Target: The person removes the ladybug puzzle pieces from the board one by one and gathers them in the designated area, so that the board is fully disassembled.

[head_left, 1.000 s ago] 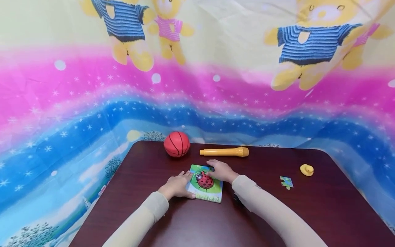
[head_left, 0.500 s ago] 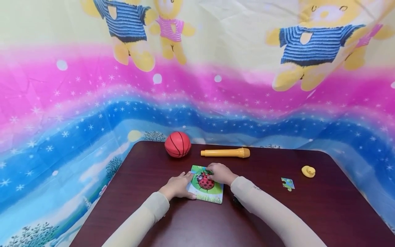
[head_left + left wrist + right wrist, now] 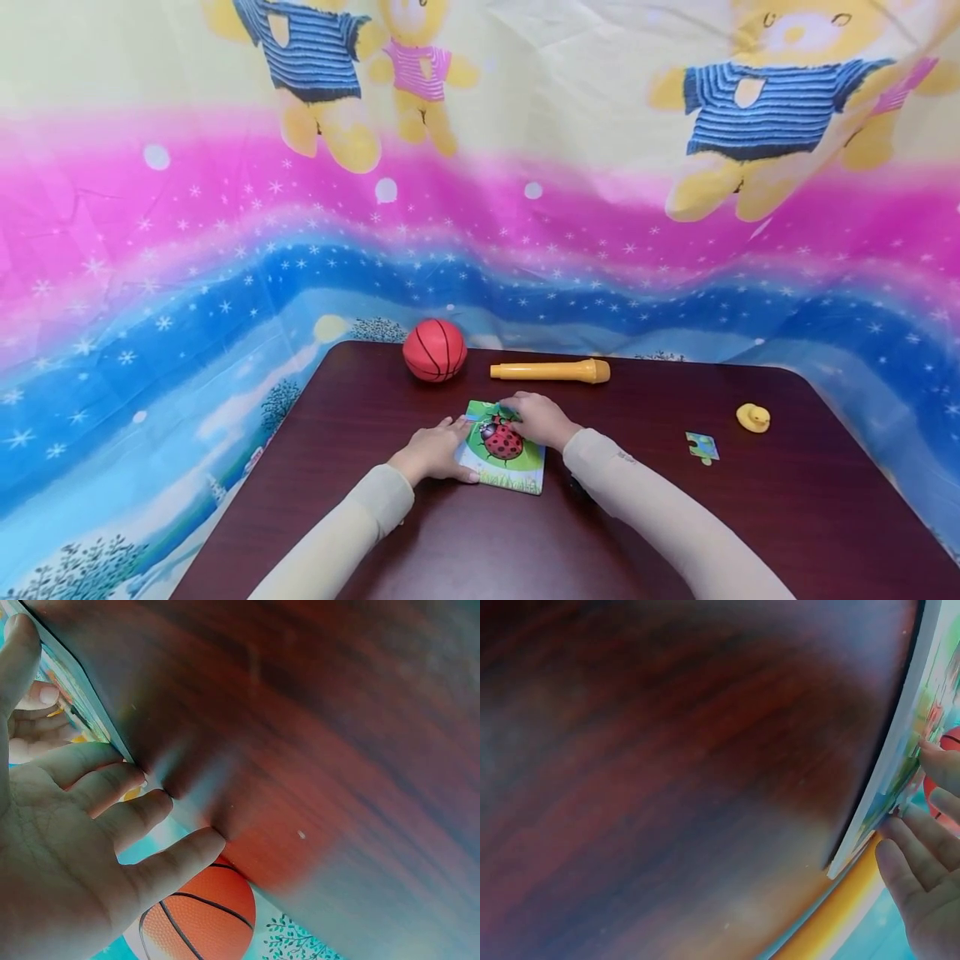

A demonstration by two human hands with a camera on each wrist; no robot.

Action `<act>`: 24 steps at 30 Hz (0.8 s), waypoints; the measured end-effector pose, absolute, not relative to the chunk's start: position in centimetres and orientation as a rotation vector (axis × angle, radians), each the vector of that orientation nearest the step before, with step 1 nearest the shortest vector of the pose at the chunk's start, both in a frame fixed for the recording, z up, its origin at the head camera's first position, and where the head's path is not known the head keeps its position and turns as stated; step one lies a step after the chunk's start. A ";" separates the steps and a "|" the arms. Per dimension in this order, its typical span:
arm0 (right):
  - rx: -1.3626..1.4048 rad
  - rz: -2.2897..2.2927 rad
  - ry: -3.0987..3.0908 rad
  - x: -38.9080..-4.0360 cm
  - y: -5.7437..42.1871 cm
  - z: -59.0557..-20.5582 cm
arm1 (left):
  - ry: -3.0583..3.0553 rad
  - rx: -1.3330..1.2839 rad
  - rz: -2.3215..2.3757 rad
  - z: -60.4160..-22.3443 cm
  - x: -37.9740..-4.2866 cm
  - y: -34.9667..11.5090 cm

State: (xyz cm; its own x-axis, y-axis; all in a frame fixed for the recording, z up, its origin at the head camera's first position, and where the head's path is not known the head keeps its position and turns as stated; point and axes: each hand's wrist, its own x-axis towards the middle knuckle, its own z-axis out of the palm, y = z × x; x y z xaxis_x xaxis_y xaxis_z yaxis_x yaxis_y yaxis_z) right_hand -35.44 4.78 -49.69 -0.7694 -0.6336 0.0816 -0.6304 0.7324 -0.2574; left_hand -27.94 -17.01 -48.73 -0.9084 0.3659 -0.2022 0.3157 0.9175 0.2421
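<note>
Fingers of my R hand [image 3: 542, 418] touch ladybug puzzle [image 3: 501, 447], ctr. frame, its bulk lower-L of them, grasp unconfirmed; L hand [image 3: 431, 452], fingers extended, nearer L edge.

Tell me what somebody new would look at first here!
Probably the big bears on the cloth behind the table. Next might be the red ball at the table's back, left of the yellow microphone. Then comes the ladybug puzzle nearer the person, with the left hand and right hand touching it.
</note>
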 end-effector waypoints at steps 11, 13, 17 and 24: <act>-1.001 -0.505 2.923 -35.3 7.5 -49.5 | 2.829 0.506 0.295 -49.1 -27.9 -16.6; -0.996 -0.512 2.933 -35.3 8.2 -49.2 | 2.829 0.506 0.295 -49.1 -27.9 -16.6; -0.973 -0.518 2.958 -35.4 9.9 -48.2 | 2.836 0.508 0.295 -49.0 -28.0 -16.8; -0.858 -0.527 3.021 -35.0 14.4 -47.0 | 2.826 0.508 0.316 -48.8 -27.9 -16.8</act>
State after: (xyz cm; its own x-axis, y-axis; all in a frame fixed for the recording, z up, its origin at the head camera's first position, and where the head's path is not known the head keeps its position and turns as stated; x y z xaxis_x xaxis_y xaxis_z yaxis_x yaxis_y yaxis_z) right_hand -35.04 14.35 -46.97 -0.8539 -0.5040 0.1298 -0.5182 0.8001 -0.3021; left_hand -27.91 -16.78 -48.76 -0.9073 0.3661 -0.2069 0.3113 0.9155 0.2549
